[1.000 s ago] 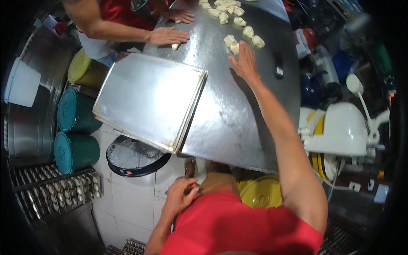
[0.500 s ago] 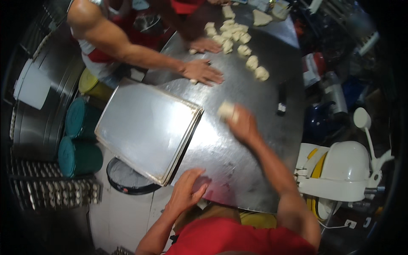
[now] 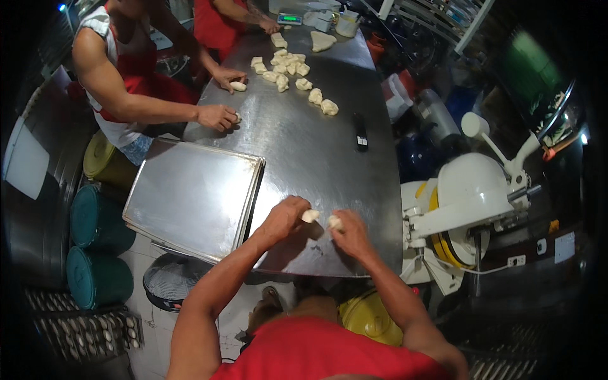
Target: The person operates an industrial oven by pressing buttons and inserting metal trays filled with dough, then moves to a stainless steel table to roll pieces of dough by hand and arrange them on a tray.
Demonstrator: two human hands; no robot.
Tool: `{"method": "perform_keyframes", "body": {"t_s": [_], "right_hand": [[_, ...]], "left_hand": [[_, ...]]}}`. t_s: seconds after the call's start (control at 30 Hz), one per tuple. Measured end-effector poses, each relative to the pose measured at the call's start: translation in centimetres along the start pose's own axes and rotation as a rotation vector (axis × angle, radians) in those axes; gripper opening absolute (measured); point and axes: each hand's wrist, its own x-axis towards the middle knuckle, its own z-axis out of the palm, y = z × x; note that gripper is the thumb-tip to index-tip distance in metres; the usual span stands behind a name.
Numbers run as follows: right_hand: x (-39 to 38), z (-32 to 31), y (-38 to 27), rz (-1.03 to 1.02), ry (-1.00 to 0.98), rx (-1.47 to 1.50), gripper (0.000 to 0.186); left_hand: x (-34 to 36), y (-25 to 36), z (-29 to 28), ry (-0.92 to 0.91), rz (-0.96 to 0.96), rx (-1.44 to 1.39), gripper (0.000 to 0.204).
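My left hand is closed around a small piece of pale dough above the near end of the steel table. Just to its right, my right hand grips another dough piece. A narrow gap separates the two pieces. Several lumps of dough lie grouped at the far part of the table, some trailing toward the right. Left of my hands sits a stack of flat metal trays.
Across the trays, a co-worker's hands press small dough pieces on the table's left side. Another person's hand is near a scale. A black object lies at the right edge, and a white mixer stands beyond it.
My right hand has drawn back toward me with dough. My left hand has come over the table and now holds a dough piece too. The co-worker's flat hands have curled around dough. The view has shifted.
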Motion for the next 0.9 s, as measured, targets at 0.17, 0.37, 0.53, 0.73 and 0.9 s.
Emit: {"method": "perform_keyframes", "body": {"t_s": [0.17, 0.37, 0.53, 0.73, 0.9], "right_hand": [[-10.4, 0.5, 3.8, 0.099, -0.002, -0.244, 0.065], [-6.8, 2.1, 3.5, 0.166, -0.105, -0.466, 0.08], [2.9, 2.9, 5.6, 0.358, 0.06, -0.389, 0.082], [-1.9, -0.3, 7.2, 0.252, -0.294, -0.091, 0.057], [-2.2, -2.6, 7.7, 0.263, 0.06, 0.052, 0.057]], "left_hand": [[-7.1, -1.2, 5.0, 0.043, -0.04, 0.083, 0.044], [-4.0, 1.4, 6.3, -0.035, -0.287, 0.298, 0.084], [4.4, -2.4, 6.2, 0.176, -0.286, 0.432, 0.093], [-0.3, -2.8, 3.1, -0.157, -0.076, 0.05, 0.056], [-0.5, -0.1, 1.2, 0.224, -0.445, -0.245, 0.046]]}}
